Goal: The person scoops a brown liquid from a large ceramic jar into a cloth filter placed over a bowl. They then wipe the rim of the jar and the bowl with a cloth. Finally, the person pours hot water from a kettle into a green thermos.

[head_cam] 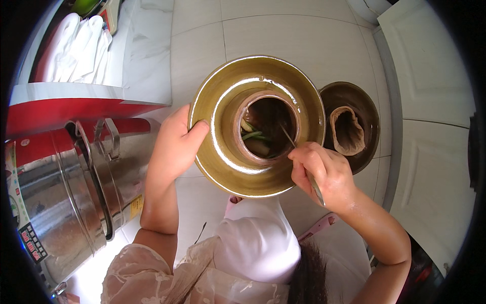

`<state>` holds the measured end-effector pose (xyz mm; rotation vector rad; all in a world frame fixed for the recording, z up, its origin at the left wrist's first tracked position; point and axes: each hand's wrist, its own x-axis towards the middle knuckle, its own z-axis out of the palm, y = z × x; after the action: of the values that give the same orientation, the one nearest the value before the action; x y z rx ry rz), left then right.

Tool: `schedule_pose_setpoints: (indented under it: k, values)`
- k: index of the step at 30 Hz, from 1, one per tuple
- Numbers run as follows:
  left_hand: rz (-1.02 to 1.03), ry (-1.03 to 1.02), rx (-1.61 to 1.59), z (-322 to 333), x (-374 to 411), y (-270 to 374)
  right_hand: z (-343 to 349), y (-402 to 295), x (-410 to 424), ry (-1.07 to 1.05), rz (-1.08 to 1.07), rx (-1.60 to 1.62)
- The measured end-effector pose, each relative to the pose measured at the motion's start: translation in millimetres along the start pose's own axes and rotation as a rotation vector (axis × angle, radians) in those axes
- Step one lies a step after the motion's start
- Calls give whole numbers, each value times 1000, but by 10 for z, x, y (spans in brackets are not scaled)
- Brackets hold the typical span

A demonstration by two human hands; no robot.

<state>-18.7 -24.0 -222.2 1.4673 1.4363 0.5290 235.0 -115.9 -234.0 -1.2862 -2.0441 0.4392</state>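
A glazed olive-brown pickle jar (224, 155) with a wide flared rim stands before me, its round mouth facing up. My left hand (176, 142) grips the jar's rim on the left, thumb on top. In my right hand (322, 174) is a thin metal utensil (316, 187), its end reaching down into the jar's mouth. Whether that end is a spoon or chopsticks is hidden in the dark. Inside the jar, green and pale vegetable pieces (253, 135) lie along the left side in dark liquid.
A dark brown bowl (370, 125) sits right of the jar, holding a tan hollow piece (347, 131) like a jar lid. White cabinet doors (433, 152) bound the right. On the left are large stainless steel pots (57, 201) and a marble-patterned shelf (146, 53) with white cloths (78, 49).
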Motion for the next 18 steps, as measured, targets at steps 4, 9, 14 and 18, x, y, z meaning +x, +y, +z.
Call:
schedule_pose_setpoints:
  k: [4,9,14,18]
  values:
    - [4,3,1,9,-14,-8,178,36,-91,191,414,529]
    - [26,15,11,18,-22,5,85,-103,-108,361,693,839]
    - [30,9,20,8,-10,-8,-151,-239,-99,394,719,913]
    - [17,5,41,6,-5,19,-344,-339,-109,386,753,836]
